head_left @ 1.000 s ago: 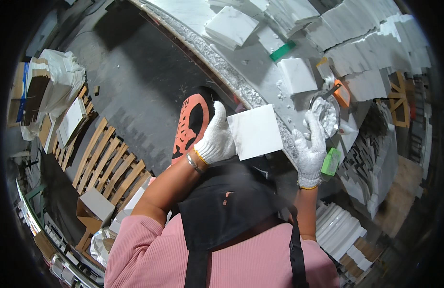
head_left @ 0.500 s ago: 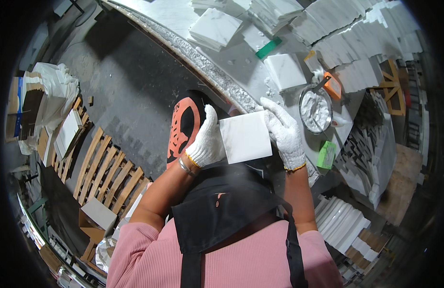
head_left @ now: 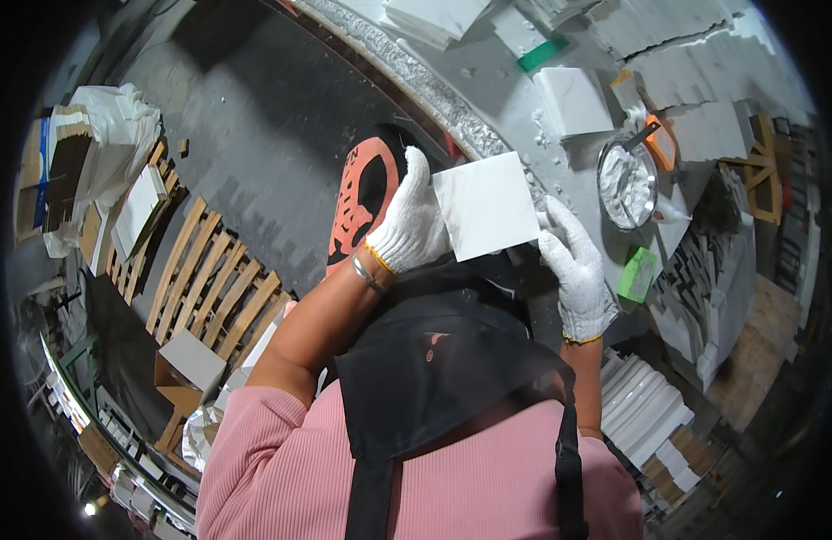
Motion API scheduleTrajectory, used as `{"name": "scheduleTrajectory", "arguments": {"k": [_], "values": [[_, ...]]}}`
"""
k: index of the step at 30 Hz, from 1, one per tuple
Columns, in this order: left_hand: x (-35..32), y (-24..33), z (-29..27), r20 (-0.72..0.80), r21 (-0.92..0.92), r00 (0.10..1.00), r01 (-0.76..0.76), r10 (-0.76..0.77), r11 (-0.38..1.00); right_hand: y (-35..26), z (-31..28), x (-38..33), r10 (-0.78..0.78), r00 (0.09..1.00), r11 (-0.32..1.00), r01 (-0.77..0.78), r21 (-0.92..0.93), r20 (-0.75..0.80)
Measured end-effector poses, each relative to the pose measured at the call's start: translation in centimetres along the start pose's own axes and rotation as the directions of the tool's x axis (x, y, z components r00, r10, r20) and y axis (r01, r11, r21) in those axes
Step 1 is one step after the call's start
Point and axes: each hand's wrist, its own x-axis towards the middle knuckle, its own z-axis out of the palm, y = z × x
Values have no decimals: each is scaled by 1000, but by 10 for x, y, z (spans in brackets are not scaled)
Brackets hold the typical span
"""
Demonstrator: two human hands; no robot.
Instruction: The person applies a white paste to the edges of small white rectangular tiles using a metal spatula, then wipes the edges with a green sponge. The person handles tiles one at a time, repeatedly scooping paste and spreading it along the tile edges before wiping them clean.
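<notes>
A square white marble-look tile (head_left: 488,207) is held out in front of my apron, its pale face turned up. My left hand (head_left: 409,220), in a white knit glove, grips its left edge with the thumb pointing up and the other fingers hidden underneath. At the tile's lower right corner is my gloved right hand (head_left: 576,274), fingers stretched out and a little apart. Whether those fingertips touch the tile's edge, I cannot tell.
Right of me, a dusty workbench (head_left: 515,108) holds a tile stack (head_left: 573,101), a pan of white paste (head_left: 627,184), an orange box-like object (head_left: 661,144), and green blocks (head_left: 636,274). Wooden pallet slats (head_left: 209,283) and an open carton (head_left: 186,369) lie to the left.
My right hand has slid down from the tile's right edge to its lower corner, its fingers coming out from behind. The tile and left hand sit slightly higher and further right in view.
</notes>
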Motion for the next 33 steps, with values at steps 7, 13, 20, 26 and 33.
{"name": "scheduleTrajectory", "arguments": {"k": [7, 13, 20, 26, 33], "values": [[2, -1, -4, -46, -32, 998, -50, 49, 998, 7, 14, -3, -168, 984, 985, 165, -49, -56], [0, 1, -3, -37, -154, 999, -11, 5, 988, 19, 16, -2, -61, 996, 988, 70, 141, -67], [1, -9, 8, -48, -146, 997, -64, 58, 987, 10, 22, -1, 10, 1000, 990, -8, 139, -12], [-12, -8, -1, -24, 419, 999, 33, -25, 907, 16, 14, 15, -53, 981, 902, 126, 412, -184], [-6, -7, 15, -166, 561, 986, 103, -10, 821, 15, 9, 18, -135, 988, 939, 151, 308, -73]]}}
